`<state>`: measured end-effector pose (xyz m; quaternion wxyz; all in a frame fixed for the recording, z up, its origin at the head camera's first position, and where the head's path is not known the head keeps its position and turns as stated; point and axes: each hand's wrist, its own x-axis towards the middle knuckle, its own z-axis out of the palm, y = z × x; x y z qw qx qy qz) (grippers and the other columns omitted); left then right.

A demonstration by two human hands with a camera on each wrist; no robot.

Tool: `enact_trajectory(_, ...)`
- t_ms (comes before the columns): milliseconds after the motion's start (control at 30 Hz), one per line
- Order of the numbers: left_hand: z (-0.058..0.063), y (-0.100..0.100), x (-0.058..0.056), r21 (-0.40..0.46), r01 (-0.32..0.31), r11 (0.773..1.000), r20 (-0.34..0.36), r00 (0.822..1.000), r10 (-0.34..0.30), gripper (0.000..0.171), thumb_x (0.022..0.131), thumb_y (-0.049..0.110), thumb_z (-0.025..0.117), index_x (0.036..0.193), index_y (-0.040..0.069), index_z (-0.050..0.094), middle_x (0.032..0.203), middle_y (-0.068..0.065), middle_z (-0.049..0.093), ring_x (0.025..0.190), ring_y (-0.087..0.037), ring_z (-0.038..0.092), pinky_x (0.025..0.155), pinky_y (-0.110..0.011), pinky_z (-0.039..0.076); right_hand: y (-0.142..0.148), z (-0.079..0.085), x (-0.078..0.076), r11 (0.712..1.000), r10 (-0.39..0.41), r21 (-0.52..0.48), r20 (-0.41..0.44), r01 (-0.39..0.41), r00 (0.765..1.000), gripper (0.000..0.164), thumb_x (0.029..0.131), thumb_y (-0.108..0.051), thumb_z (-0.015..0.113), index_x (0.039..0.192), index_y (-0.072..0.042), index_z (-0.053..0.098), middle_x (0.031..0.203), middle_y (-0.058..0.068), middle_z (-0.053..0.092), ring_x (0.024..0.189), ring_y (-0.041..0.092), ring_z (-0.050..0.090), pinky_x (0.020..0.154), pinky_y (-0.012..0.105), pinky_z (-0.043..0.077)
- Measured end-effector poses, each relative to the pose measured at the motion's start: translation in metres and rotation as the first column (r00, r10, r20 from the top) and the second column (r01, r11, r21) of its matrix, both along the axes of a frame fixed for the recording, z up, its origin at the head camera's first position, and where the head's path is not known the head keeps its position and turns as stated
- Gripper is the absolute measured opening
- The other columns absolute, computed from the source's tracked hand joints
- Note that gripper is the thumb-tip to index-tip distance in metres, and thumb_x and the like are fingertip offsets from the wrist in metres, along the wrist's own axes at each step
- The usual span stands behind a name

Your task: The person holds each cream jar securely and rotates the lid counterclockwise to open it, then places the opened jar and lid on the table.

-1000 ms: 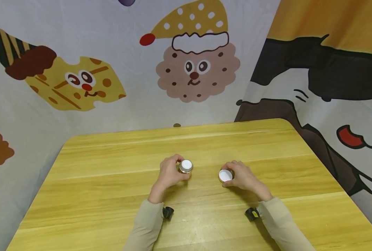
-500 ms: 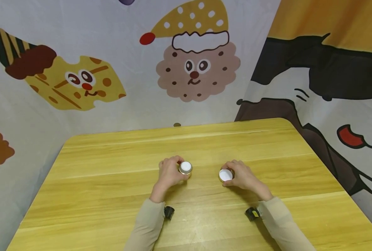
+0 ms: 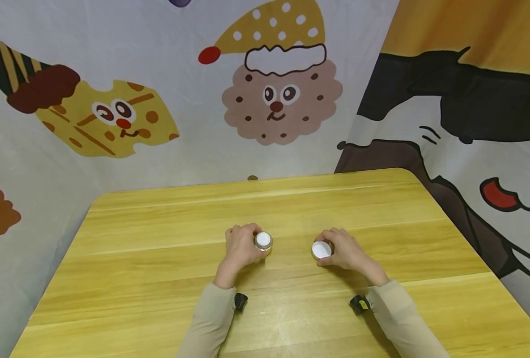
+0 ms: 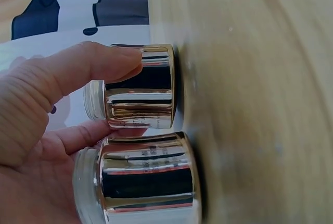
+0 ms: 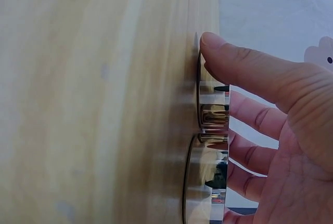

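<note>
My left hand [image 3: 242,246] grips a small gold cosmetic jar [image 3: 263,241] with a white round top, thumb on one side and fingers on the other. In the left wrist view its clear neck shows, and its base is close to the table. A second gold jar [image 4: 148,179] stands nearer the wrist by the palm, hidden under the hand in the head view. My right hand [image 3: 345,251] holds a gold jar lid [image 3: 321,250], white inside facing up, between thumb and fingers. Another shiny gold lid [image 5: 208,182] lies beside it near the palm, hidden from the head camera.
The wooden table [image 3: 148,278] spreads out around both hands. A cloth with cartoon prints [image 3: 193,164] hangs behind its far edge. Black wrist cameras sit at the left cuff [image 3: 240,302] and the right cuff [image 3: 359,305].
My left hand has shifted slightly down and to the left in the head view, carrying the jar with it. My right hand and the lid have stayed in place.
</note>
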<state>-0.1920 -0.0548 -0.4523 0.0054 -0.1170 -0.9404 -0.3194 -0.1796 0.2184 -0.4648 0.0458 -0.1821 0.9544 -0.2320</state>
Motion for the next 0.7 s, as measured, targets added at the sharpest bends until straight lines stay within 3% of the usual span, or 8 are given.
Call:
enact_trajectory(333,-0.001,-0.002,-0.001,-0.046,0.032,0.998,0.013,0.999,-0.031,0.042,0.060,0.020,0.087,0.094,0.006,0.066,0.091,-0.008,0.067,0.084,-0.028,0.052,0.094,-0.053,0.032,0.000,-0.001,0.002,1.000,-0.015,0.016,0.011,0.015,1.000,0.044,0.064,-0.025,0.086,0.101,-0.014,0.064,0.096,0.003,0.059,0.088,0.025,0.051,0.069,0.044,0.042)
enact_trajectory(500,0.003,-0.007,0.001,0.030,0.061,0.998,0.016,0.998,-0.061,0.051,0.066,0.022,0.084,0.108,0.000,0.063,0.104,-0.014,0.065,0.097,-0.034,0.054,0.101,-0.059,0.026,-0.003,0.001,0.004,0.999,-0.017,0.034,0.024,0.016,1.000,0.054,0.064,-0.026,0.085,0.110,-0.010,0.062,0.101,0.006,0.059,0.091,0.027,0.050,0.071,0.046,0.042)
enact_trajectory(600,0.010,-0.011,0.001,0.167,0.039,0.985,-0.060,0.998,-0.029,0.052,0.077,0.021,0.076,0.118,-0.005,0.057,0.114,-0.019,0.061,0.106,-0.037,0.054,0.101,-0.057,0.031,-0.007,0.007,0.005,0.999,-0.012,-0.030,-0.042,0.010,0.999,0.058,0.069,-0.023,0.083,0.118,-0.004,0.059,0.108,0.012,0.059,0.095,0.030,0.052,0.075,0.049,0.046)
enact_trajectory(700,0.021,-0.013,-0.002,0.272,0.015,0.962,-0.214,0.976,0.045,0.046,0.088,0.017,0.064,0.124,-0.009,0.052,0.123,-0.024,0.056,0.113,-0.038,0.051,0.101,-0.053,0.037,-0.017,0.020,0.004,0.980,-0.046,-0.199,-0.194,0.007,0.980,0.054,0.079,-0.016,0.075,0.125,0.001,0.054,0.116,0.018,0.058,0.101,0.035,0.054,0.082,0.051,0.048)
